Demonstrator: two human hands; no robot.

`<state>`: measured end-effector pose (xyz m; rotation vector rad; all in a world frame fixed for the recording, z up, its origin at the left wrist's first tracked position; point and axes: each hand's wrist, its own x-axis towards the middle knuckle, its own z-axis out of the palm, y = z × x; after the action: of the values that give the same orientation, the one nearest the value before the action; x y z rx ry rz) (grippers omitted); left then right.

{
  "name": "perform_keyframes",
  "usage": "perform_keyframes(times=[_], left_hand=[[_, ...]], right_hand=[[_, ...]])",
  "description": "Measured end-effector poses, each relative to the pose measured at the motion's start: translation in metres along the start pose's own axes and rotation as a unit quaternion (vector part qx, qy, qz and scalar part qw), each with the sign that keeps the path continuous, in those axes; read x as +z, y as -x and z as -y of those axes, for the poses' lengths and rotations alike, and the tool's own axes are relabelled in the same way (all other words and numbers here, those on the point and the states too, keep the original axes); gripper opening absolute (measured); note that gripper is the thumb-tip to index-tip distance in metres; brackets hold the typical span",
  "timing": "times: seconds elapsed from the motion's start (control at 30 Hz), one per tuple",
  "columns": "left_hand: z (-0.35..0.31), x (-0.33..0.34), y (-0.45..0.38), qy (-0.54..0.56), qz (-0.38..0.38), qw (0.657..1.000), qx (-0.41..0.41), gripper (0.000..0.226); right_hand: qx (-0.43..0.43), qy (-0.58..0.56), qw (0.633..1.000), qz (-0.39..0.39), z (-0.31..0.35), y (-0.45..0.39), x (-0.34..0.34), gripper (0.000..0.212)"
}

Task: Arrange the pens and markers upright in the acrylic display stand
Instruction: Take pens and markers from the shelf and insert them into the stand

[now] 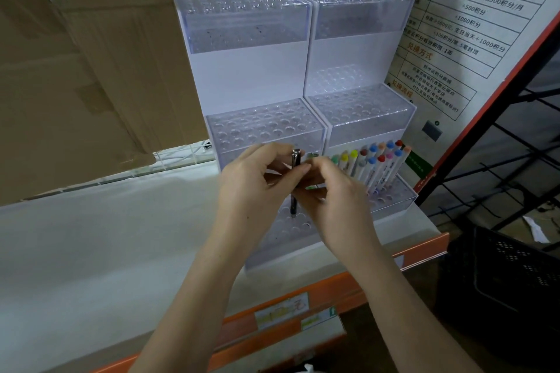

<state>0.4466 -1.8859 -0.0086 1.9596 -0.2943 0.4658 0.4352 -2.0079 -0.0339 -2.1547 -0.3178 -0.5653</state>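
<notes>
Two tiered acrylic display stands (251,76) with rows of round holes stand side by side on the shelf. Several markers with coloured caps (378,166) stand upright in the right stand's lowest tier. My left hand (257,179) pinches a dark pen with a metal clip (295,160), held upright over the left stand's lowest tier, its tip near a hole. My right hand (330,191) is close against it, fingers curled on the pen and on a few other pens that are mostly hidden.
Flattened cardboard (91,70) leans behind the shelf at left. A printed poster (472,24) is at right. The white shelf (106,236) has an orange front edge (303,306). A black crate (515,275) sits lower right.
</notes>
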Motion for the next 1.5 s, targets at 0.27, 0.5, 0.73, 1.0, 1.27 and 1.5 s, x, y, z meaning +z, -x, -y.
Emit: perform_keyframes(times=[0.27, 0.5, 0.73, 1.0, 1.27, 1.5], left_hand=[[0.038, -0.010, 0.020, -0.113, 0.023, 0.990, 0.083, 0.021], [0.072, -0.015, 0.037, -0.283, 0.055, 0.947, 0.144, 0.030], [0.085, -0.012, 0.041, -0.325, 0.068, 0.932, 0.149, 0.030], [0.090, -0.014, 0.036, -0.330, 0.087, 0.925, 0.168, 0.029], [0.093, -0.016, 0.035, -0.330, 0.089, 0.922, 0.183, 0.027], [0.092, -0.014, 0.034, -0.340, 0.088, 0.919, 0.182, 0.028]], right_hand=[[0.023, 0.037, 0.998, -0.044, -0.018, -0.010, -0.011, 0.018], [0.013, 0.036, 0.997, -0.070, -0.025, -0.015, -0.007, 0.017], [-0.015, 0.068, 0.992, -0.105, -0.030, -0.013, 0.001, 0.032], [-0.071, 0.096, 0.988, -0.094, -0.035, -0.007, 0.013, 0.058], [-0.086, 0.142, 0.981, -0.097, -0.045, -0.004, 0.021, 0.030], [-0.070, 0.132, 0.982, -0.114, -0.040, -0.009, 0.023, 0.025]])
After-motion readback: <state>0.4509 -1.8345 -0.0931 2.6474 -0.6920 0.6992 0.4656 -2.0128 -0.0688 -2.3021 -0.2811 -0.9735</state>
